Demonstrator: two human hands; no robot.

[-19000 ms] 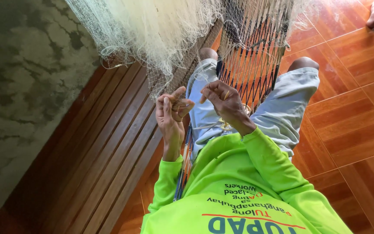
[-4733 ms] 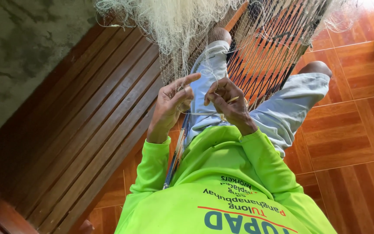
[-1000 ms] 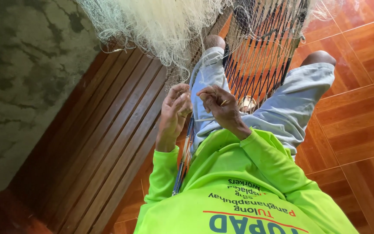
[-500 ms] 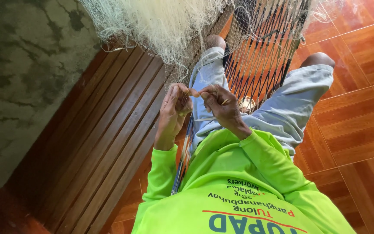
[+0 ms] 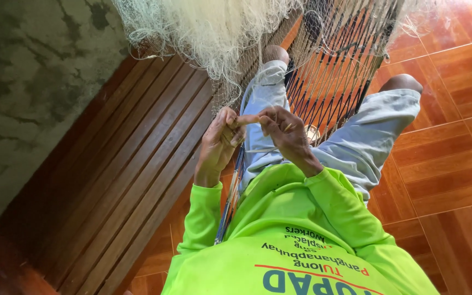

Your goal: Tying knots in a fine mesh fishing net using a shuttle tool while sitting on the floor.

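Far left of the hands: stained concrete wall, then a slatted wooden panel running diagonally. Above the hands hangs a bunched pale net. Left hand is curled, fingertips pinching a strand of the fishing net, which stretches taut up and away over the person's lap, just beyond the knuckles. Right hand, touching the left at the fingertips, is closed round a small pale netting needle; twine too thin to see clearly. Step looks like knotting/mending one mesh. Next move prob. calls for keeping the strand taut w/ the left while the right pulls the knot snug. Right of both: orange floor tiles.
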